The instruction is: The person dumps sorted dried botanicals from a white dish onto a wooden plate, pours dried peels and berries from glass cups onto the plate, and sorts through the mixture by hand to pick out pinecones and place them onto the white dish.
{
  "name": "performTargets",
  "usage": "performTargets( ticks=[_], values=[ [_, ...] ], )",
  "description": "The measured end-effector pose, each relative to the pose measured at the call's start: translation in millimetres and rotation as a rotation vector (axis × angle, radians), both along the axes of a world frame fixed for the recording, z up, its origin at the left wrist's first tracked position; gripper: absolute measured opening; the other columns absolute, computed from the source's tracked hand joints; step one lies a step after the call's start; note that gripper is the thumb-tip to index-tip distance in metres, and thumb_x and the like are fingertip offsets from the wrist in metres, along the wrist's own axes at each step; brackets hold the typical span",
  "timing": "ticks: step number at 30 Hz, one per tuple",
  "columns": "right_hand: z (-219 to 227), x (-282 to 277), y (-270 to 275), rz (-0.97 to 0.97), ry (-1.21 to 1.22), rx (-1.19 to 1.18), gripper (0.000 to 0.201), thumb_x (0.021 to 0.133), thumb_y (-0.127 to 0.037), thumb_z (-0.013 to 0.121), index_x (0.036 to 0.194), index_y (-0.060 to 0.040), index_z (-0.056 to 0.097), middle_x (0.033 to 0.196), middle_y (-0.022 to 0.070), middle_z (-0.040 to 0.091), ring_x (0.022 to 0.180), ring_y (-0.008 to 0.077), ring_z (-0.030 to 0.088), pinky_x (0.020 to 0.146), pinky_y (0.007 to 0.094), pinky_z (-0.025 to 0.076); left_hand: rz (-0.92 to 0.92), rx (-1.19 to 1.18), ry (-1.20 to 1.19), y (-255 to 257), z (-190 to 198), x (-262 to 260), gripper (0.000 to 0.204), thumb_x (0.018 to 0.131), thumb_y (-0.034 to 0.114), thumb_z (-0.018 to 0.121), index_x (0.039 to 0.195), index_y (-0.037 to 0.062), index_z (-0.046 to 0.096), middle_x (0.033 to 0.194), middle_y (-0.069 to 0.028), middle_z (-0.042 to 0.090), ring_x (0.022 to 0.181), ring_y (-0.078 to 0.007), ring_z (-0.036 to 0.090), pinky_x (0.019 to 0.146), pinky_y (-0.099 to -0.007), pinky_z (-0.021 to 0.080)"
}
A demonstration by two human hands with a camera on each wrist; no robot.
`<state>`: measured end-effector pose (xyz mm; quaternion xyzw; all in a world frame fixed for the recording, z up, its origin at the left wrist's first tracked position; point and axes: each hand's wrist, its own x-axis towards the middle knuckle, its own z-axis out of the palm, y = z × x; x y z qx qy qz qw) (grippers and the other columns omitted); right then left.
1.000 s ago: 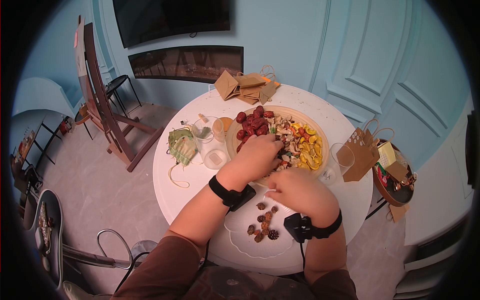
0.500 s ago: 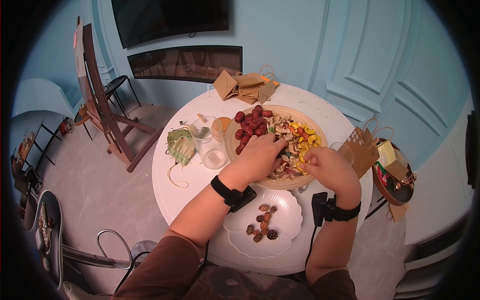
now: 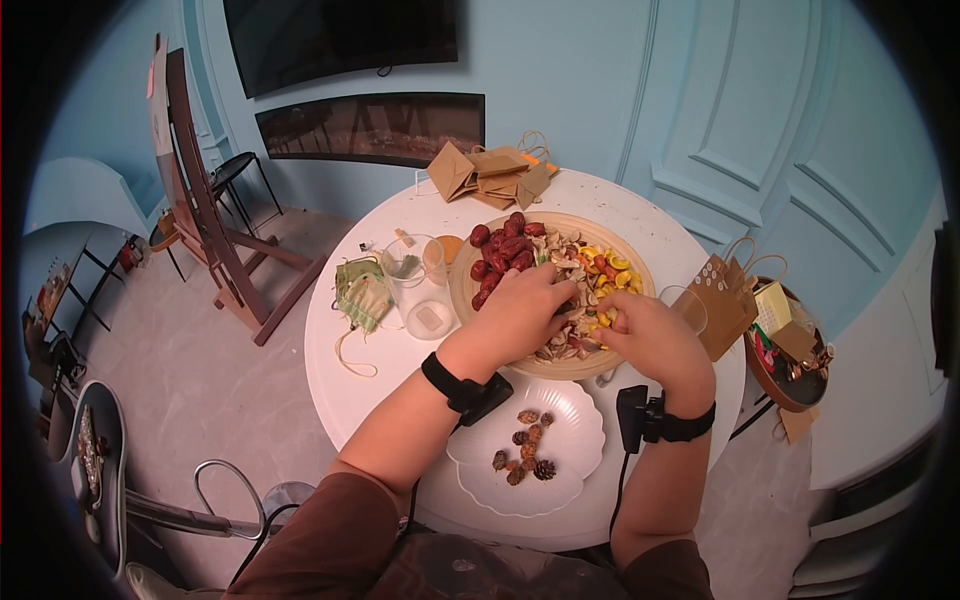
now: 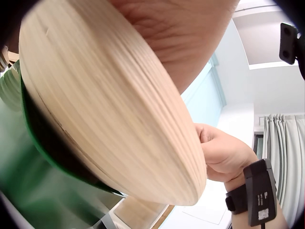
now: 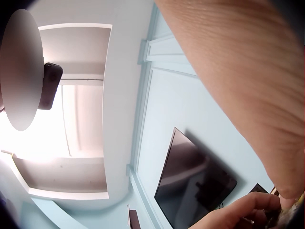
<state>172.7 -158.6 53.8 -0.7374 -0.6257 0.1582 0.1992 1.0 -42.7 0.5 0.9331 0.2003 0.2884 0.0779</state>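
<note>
A round pale wooden bowl (image 3: 459, 285) holds red dates (image 3: 505, 248), pale dried slices (image 3: 562, 342) and yellow curled pieces (image 3: 622, 268). My left hand (image 3: 515, 312) reaches over the near rim, its fingers bent down among the slices and the fingertips hidden. From the right, my right hand (image 3: 655, 335) leans in over the yellow pieces, thumb and forefinger apart right at the pile. In the left wrist view the bowl's outer wall (image 4: 114, 109) fills the middle. Nearer me, a white scalloped plate (image 3: 580, 430) carries several small pine cones (image 3: 530, 450).
Clear plastic cups (image 3: 405, 285) and a green drawstring pouch (image 3: 362, 293) stand left of the bowl. Folded paper bags (image 3: 490, 170) lie at the table's back. At the right are a clear cup (image 3: 690, 308), a brown paper bag (image 3: 728, 315) and a filled side tray (image 3: 790, 390).
My right hand has moved from above the plate, up and right, to the bowl's yellow pieces, then slightly inward. My left hand stays among the slices with only a small shift.
</note>
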Motion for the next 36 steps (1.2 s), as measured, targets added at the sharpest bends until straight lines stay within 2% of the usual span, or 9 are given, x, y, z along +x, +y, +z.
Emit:
performTargets(
  ticks=[7,15,20,24,32,36],
  values=[
    [-11,-3,7,0.075,-0.003,0.12,0.033,0.083,-0.018,0.069,0.114,-0.0081,0.064,0.099,0.0185,0.068,0.092,0.0373,0.065,0.08,0.0434,0.051,-0.01,-0.016,0.055,0,4,-1,0.025,0.08,0.015,0.072,0.104,0.0119,0.065,0.096,-0.0098,0.056,0.095,-0.0291,0.056,0.082,-0.0397,0.043],
    [-12,-6,12,0.109,-0.008,0.017,0.023,0.083,-0.017,0.068,0.104,-0.007,0.067,0.094,0.0169,0.069,0.09,0.0351,0.066,0.079,0.0429,0.052,-0.027,-0.029,0.07,0,2,-2,0.025,0.08,0.016,0.072,0.104,0.0117,0.069,0.095,-0.0095,0.056,0.097,-0.0281,0.056,0.083,-0.0393,0.043],
    [-16,-11,15,0.11,-0.036,0.102,0.019,0.083,-0.017,0.067,0.1,-0.007,0.067,0.089,0.0164,0.068,0.087,0.0345,0.066,0.076,0.043,0.052,-0.014,-0.036,0.1,-1,3,-2,0.025,0.08,0.017,0.073,0.104,0.0115,0.069,0.094,-0.0091,0.057,0.097,-0.0281,0.056,0.084,-0.0399,0.042],
    [-27,-8,23,0.111,-0.062,0.168,0.013,0.085,-0.015,0.066,0.094,-0.0064,0.065,0.086,0.016,0.068,0.084,0.0348,0.066,0.073,0.0435,0.052,-0.013,-0.04,0.07,1,1,-2,0.022,0.079,0.017,0.073,0.099,0.0111,0.067,0.094,-0.0083,0.057,0.098,-0.0278,0.057,0.084,-0.0406,0.042],
    [-14,-8,17,0.075,-0.029,0.145,0.01,0.085,-0.013,0.065,0.092,-0.0054,0.064,0.082,0.0154,0.067,0.078,0.0341,0.066,0.071,0.0421,0.051,0.011,-0.054,0.066,3,10,-6,0.02,0.078,0.021,0.076,0.092,0.011,0.065,0.091,-0.0071,0.06,0.096,-0.0279,0.059,0.084,-0.041,0.042],
    [-13,-2,15,0.035,-0.013,0.127,0.011,0.087,-0.013,0.065,0.093,-0.0043,0.064,0.083,0.0159,0.067,0.077,0.0333,0.066,0.07,0.041,0.051,0.011,-0.023,-0.008,4,17,-11,0.02,0.08,0.022,0.076,0.089,0.0087,0.065,0.087,-0.0083,0.061,0.088,-0.0286,0.061,0.078,-0.0404,0.045]
  ],
)
